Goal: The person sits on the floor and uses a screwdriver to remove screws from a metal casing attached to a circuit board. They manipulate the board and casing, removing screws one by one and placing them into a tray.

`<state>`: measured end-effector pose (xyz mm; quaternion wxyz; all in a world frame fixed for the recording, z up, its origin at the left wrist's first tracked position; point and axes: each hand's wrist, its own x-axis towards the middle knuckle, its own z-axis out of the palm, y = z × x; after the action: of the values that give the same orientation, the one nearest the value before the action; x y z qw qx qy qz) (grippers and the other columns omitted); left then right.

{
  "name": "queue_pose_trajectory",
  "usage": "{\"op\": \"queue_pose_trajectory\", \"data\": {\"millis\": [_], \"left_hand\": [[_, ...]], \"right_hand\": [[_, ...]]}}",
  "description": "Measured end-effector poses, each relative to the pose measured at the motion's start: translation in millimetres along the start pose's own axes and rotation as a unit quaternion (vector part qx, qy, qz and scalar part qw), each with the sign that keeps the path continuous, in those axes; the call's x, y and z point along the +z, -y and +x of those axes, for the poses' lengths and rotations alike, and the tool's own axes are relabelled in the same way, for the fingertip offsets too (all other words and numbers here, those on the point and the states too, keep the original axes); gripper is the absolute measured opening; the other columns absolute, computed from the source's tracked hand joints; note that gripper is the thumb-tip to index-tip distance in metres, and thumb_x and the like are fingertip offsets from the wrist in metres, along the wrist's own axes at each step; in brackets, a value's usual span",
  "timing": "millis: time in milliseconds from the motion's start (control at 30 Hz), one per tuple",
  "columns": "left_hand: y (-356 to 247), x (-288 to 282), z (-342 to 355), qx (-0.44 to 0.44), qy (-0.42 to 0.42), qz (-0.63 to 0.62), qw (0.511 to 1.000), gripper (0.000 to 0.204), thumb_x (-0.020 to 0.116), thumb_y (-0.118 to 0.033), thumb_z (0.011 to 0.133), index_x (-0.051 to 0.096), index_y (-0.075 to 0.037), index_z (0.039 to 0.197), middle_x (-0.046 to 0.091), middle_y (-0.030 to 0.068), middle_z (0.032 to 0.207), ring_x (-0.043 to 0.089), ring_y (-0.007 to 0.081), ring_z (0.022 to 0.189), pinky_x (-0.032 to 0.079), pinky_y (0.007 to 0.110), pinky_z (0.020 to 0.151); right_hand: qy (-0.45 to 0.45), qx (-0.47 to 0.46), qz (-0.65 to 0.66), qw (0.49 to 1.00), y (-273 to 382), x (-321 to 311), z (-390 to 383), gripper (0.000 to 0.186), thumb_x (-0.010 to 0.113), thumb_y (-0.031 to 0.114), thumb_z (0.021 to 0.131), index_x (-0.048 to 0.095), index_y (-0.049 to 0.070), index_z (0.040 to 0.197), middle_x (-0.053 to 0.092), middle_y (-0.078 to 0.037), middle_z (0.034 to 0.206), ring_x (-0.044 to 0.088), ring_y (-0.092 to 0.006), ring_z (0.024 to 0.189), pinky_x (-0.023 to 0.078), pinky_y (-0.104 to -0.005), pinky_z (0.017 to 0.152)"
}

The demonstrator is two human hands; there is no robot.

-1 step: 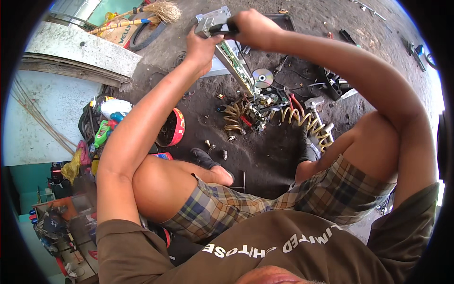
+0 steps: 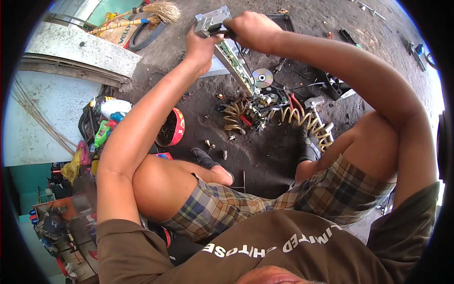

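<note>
Both hands are raised to the upper centre of the frame and are closed on one job. The left hand (image 2: 201,47) is clamped on the near side of a grey metal case (image 2: 213,20), which is held tilted, with a long green circuit board (image 2: 236,66) running down from it toward the ground. The right hand (image 2: 253,31) is wrapped shut around a dark tool handle (image 2: 220,31) whose tip is set against the case; what kind of tool it is cannot be told.

As a judgement, the stripping of the case looks well under way but not finished: the board is exposed along one edge, yet it is joined to the case at its upper end. Loose parts are already spread on the dirt floor (image 2: 265,156) below, among them a shiny disc (image 2: 262,77), a yellow coiled hose (image 2: 307,120), tangled wires and a few small screws.

Room for movement is tight. The work is held between the raised knees, the parts pile lies just under the board, and a red helmet (image 2: 172,128) sits close beside the left forearm. A concrete slab (image 2: 80,49) bounds the upper left, with a straw broom (image 2: 161,10) beyond it. More open ground is seen toward the upper right.
</note>
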<state>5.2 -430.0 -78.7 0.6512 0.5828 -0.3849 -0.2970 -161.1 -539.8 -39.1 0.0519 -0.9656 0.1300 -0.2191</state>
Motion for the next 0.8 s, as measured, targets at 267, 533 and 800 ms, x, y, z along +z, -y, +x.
{"op": "queue_pose_trajectory", "data": {"millis": [267,533,800], "left_hand": [[1.7,-10.4,2.0,0.017,0.010,-0.011,1.000,0.048,0.072,0.017,0.088,0.057,0.006,0.132,0.074,0.0157,0.118,0.074,0.0231,0.100,0.062,0.037,0.089],[2.4,-9.4,-2.0,-0.002,0.016,-0.011,1.000,0.046,0.072,0.016,0.088,0.057,0.007,0.131,0.074,0.0167,0.116,0.074,0.0251,0.101,0.063,0.039,0.091],[-4.7,6.6,-10.4,0.000,-0.033,0.009,0.999,0.041,0.072,0.014,0.090,0.061,0.004,0.129,0.074,0.0138,0.114,0.074,0.0228,0.097,0.064,0.038,0.087]], "right_hand": [[0.030,-0.018,0.151,0.988,-8.6,-14.9,13.0,0.027,0.071,0.022,0.091,0.078,0.002,0.108,0.076,-0.025,0.095,0.076,-0.0389,0.091,0.059,-0.0502,0.085],[0.164,0.296,0.518,0.785,-18.9,-2.2,9.0,0.032,0.085,0.020,0.081,0.081,-0.004,0.101,0.076,-0.008,0.082,0.062,-0.0108,0.063,0.050,-0.0277,0.060],[-0.016,-0.081,0.042,0.996,-5.3,-12.4,0.4,0.031,0.074,0.016,0.088,0.072,0.005,0.116,0.075,-0.019,0.102,0.076,-0.0376,0.091,0.061,-0.0469,0.085]]}}
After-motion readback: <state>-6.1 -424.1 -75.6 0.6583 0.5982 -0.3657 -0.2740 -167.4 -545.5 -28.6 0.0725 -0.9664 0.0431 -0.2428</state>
